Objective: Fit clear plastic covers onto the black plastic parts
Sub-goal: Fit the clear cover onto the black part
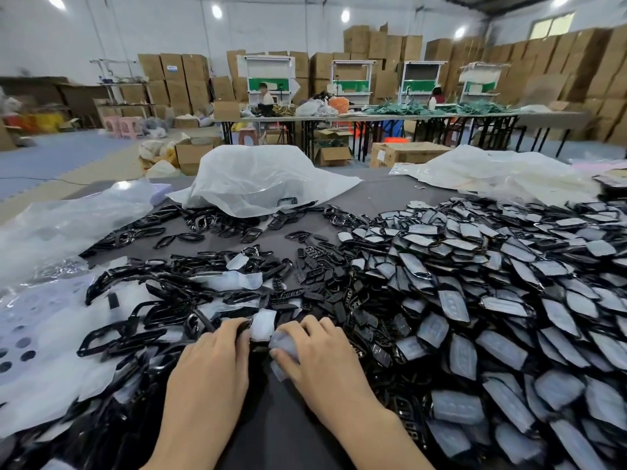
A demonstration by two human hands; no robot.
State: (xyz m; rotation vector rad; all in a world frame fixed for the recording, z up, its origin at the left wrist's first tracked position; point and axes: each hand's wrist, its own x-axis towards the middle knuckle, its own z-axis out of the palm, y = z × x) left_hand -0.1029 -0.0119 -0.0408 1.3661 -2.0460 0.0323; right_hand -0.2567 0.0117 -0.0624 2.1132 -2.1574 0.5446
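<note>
Both hands are down at the near edge of the pile on the dark grey worktop (281, 432). My left hand (210, 368) has its fingers (234, 329) curled onto the left edge of a milky clear plastic cover (263, 325) that stands up between my two hands. The tips are tucked out of sight, so I honestly can't tell if they're pinching it or just resting against it. My right hand (322, 354) is holding a second clear plastic cover (285, 346), thumb underneath and fingers (315, 329) curled over the top, and it sits just beside the first one, nearly touching. Left of my hands is a tangled heap of glossy black plastic frames (146, 320). Just past my fingertips is a scatter of small flat black plastic parts (315, 276). The whole right side is a big pile of black pieces with clear covers on them (475, 300). A crumpled white plastic bag (264, 178) lies at the far end.
</note>
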